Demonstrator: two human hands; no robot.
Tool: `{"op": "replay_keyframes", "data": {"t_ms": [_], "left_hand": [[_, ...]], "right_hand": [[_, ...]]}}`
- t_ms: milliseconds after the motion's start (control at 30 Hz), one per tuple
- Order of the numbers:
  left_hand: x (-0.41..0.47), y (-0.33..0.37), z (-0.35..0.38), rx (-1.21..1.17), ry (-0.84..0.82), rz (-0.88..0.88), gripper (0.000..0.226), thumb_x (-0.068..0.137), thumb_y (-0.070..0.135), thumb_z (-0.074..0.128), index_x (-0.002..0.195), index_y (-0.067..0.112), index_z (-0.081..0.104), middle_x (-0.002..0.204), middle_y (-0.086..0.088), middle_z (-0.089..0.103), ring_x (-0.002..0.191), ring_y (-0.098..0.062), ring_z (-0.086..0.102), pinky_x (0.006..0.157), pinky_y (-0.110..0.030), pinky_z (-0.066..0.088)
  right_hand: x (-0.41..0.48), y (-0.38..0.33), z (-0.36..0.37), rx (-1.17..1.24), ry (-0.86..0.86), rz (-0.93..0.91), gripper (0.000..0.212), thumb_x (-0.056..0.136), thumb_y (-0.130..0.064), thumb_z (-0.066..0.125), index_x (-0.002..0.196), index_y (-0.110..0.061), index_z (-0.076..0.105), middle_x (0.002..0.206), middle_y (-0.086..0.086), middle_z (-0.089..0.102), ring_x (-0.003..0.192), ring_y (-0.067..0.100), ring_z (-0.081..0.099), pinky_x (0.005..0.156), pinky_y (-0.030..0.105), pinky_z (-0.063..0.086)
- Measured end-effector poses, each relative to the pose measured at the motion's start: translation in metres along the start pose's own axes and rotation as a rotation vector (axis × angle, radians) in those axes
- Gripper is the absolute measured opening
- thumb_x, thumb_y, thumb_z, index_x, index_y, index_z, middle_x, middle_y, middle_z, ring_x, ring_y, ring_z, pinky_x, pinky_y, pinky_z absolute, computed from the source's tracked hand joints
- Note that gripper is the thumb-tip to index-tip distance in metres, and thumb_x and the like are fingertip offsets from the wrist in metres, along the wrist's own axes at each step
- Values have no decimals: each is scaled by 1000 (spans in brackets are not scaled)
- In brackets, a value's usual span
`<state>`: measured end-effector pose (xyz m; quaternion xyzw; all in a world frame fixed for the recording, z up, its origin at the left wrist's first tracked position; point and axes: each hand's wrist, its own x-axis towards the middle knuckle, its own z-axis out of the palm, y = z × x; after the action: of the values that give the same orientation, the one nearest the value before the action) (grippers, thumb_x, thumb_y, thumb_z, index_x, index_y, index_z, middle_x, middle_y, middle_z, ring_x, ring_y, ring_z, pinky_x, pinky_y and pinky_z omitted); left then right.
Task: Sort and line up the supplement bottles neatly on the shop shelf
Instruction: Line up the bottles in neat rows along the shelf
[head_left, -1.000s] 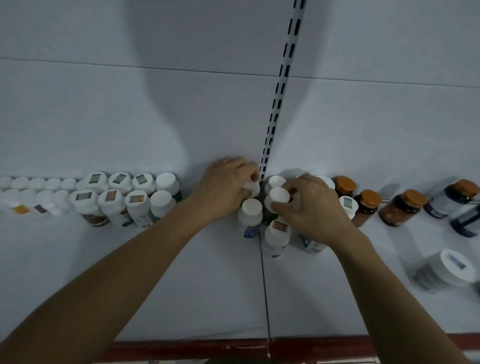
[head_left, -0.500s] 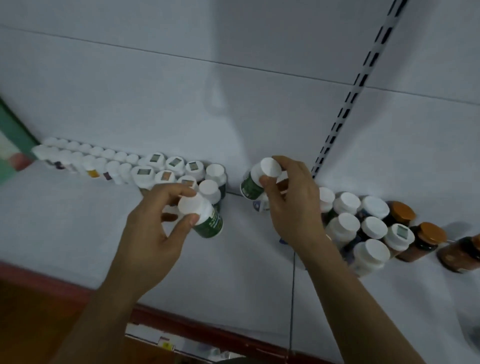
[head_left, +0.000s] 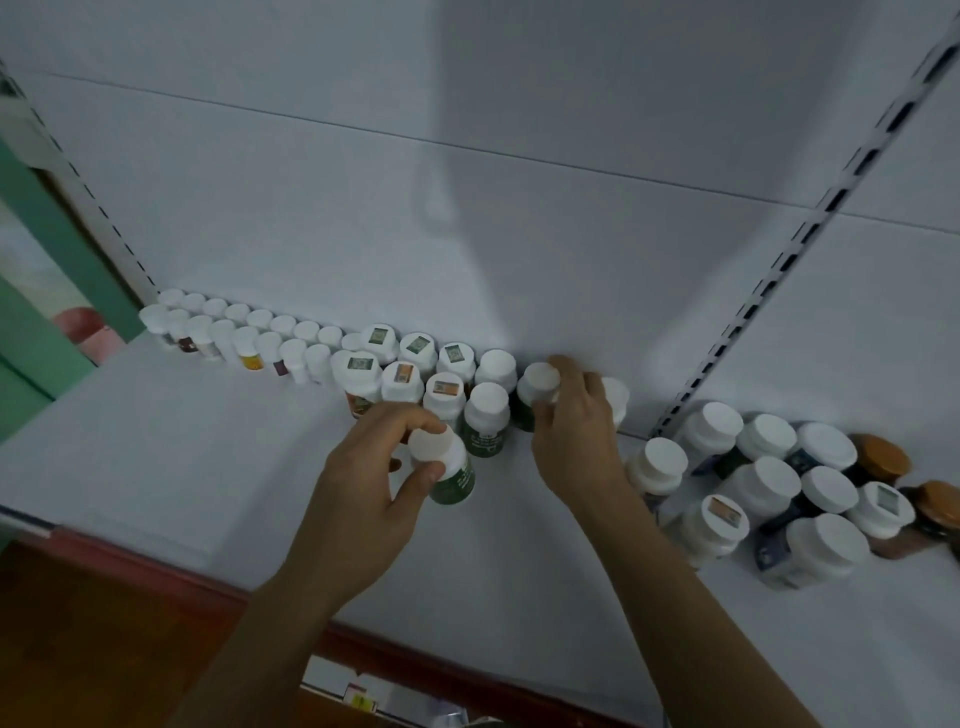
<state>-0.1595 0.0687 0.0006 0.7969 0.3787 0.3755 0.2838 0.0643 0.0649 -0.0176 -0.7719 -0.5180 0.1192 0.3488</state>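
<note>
My left hand (head_left: 363, 488) grips a green bottle with a white cap (head_left: 448, 467), held in front of the two-deep row of white-capped bottles (head_left: 400, 371) along the shelf's back wall. My right hand (head_left: 576, 436) holds a second green white-capped bottle (head_left: 535, 392) by its cap, right beside the last back-row bottle (head_left: 496, 366). Another green bottle (head_left: 485, 415) ends the front row. A further white cap (head_left: 618, 395) shows behind my right hand.
A loose cluster of white-capped bottles (head_left: 769, 483) stands at the right, with orange-capped brown bottles (head_left: 883, 457) beyond it. The white shelf (head_left: 182, 441) has a red front edge (head_left: 156, 564). A slotted upright (head_left: 769, 291) runs up the back wall.
Both hands have carried their green bottles left and down toward the row's right end. The view has shifted left, and more of the row shows.
</note>
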Motion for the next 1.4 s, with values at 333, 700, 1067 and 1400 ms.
{"op": "replay_keyframes", "data": {"t_ms": [333, 700, 1067, 1400], "left_hand": [[33, 21, 21, -173, -194, 58, 33, 90, 15, 75, 118, 28, 62, 118, 14, 63, 113, -8, 61, 95, -26, 54], [81, -26, 33, 331, -207, 195, 21, 86, 18, 77, 105, 23, 72, 112, 8, 62, 103, -21, 60, 89, -46, 49], [75, -29, 32, 271, -201, 186, 21, 88, 24, 67, 108, 21, 72, 116, 8, 61, 109, -21, 57, 94, -49, 48], [112, 23, 60, 293, -258, 295, 27, 90, 28, 62, 115, 21, 70, 113, 2, 67, 104, -25, 59, 87, -44, 51]], "right_hand": [[-81, 14, -2, 220, -76, -227, 64, 87, -40, 76, 142, -33, 44, 134, -18, 52, 117, 1, 51, 90, 10, 40], [-45, 29, 38, 160, 212, 62, 48, 81, -22, 82, 124, -17, 61, 122, -1, 60, 108, 15, 58, 92, 32, 50], [-44, 20, 34, 241, 134, 147, 86, 74, -25, 87, 146, -20, 40, 129, -8, 60, 115, 14, 59, 95, 32, 52], [-57, 41, -112, -202, 352, 4, 32, 87, -15, 70, 118, -19, 64, 111, -1, 62, 96, 18, 59, 78, 34, 50]]}}
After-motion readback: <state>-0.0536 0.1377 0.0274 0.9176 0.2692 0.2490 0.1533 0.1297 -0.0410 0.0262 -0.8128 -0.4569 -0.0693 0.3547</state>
